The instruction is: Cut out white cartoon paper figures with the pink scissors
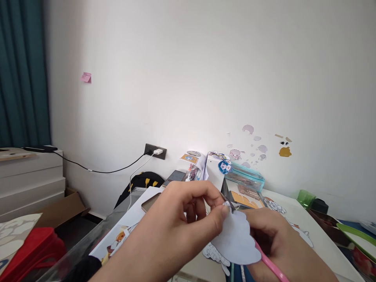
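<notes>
My left hand pinches the upper left edge of a white paper cutout between thumb and fingers. The cutout has a wavy, scalloped outline and shows me its plain side. My right hand is closed around a pair of scissors with a pink handle. Their dark blades meet the top edge of the paper, close to my left fingertips. The paper and my fingers hide part of the scissors. Beneath the cutout, another paper piece with line drawings lies on the table.
Printed sheets lie at the left, near a phone. Behind my hands stand a clear teal-edged pencil case and papers. More cutouts lie at the right, by a green-rimmed bowl. A white cable runs down from the wall socket.
</notes>
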Available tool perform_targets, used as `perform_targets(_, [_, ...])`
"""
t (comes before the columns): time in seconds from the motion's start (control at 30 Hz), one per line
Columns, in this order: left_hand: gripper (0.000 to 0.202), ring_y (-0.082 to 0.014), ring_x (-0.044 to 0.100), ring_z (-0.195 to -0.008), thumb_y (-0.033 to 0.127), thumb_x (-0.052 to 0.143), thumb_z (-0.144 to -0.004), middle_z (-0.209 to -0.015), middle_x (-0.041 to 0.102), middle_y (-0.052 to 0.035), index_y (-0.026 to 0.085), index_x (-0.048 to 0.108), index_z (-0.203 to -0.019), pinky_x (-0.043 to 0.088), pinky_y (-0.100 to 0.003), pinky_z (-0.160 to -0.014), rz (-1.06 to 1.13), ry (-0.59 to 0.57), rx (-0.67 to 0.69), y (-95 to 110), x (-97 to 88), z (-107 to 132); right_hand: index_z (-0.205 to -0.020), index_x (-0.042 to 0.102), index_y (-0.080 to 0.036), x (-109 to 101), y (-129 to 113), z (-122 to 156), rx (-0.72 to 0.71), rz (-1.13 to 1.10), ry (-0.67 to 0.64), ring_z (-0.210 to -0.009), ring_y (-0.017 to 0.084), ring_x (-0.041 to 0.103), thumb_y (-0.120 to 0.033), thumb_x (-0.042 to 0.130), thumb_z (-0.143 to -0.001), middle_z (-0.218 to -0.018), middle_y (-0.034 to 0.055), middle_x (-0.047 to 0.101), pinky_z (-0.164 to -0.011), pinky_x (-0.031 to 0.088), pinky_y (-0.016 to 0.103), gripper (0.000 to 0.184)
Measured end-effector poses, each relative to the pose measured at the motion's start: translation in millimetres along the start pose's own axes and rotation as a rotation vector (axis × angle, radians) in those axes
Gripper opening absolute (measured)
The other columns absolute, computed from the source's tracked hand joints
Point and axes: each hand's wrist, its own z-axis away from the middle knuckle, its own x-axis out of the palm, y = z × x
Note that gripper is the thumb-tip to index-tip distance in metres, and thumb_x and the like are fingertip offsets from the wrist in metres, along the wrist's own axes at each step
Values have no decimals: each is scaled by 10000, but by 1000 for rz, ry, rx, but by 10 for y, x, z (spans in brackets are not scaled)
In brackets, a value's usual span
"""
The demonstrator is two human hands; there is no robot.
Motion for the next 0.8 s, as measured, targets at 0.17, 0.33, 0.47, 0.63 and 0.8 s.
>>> perform_targets(0.17, [192, -120, 457, -619, 393, 513, -879, -670, 525, 48, 252, 601, -783, 327, -236, -527, -20, -9, 6, -13, -8, 15, -617, 466, -198, -11, 23, 4, 23, 18, 10, -552, 128, 369, -116, 459, -569, -595, -38, 405, -499, 292, 260, 96])
perform_targets(0.33, [119, -118, 483, -701, 306, 557, -858, -728, 539, 51, 246, 584, -758, 364, -213, -597, 35, 93, 42, 9, 61, -26, -629, 447, -202, 25, 1, -28, -54, 9, 14, -568, 123, 300, -91, 469, -616, -589, -52, 316, -496, 260, 254, 114])
perform_targets(0.47, [141, -124, 461, -712, 319, 560, -863, -734, 528, 35, 221, 565, -762, 368, -220, -629, 207, 96, 89, 11, 146, -105, -648, 478, -199, 66, -20, -46, -49, -14, 141, -576, 134, 311, -125, 512, -649, -592, -52, 314, -501, 272, 255, 82])
perform_targets(0.63, [134, -106, 460, -707, 313, 571, -872, -745, 544, 34, 210, 577, -787, 362, -206, -646, 498, 48, 69, -10, 207, -165, -661, 503, -201, 100, -59, -49, -83, 59, 288, -562, 134, 348, -101, 512, -596, -617, -45, 423, -492, 292, 242, 119])
perform_targets(0.8, [152, -95, 455, -692, 302, 562, -883, -724, 542, 39, 197, 590, -777, 356, -191, -640, 569, 62, 95, -5, 231, -146, -662, 520, -203, 89, -91, -48, -95, 94, 309, -538, 132, 352, -101, 489, -580, -590, -54, 425, -484, 297, 237, 134])
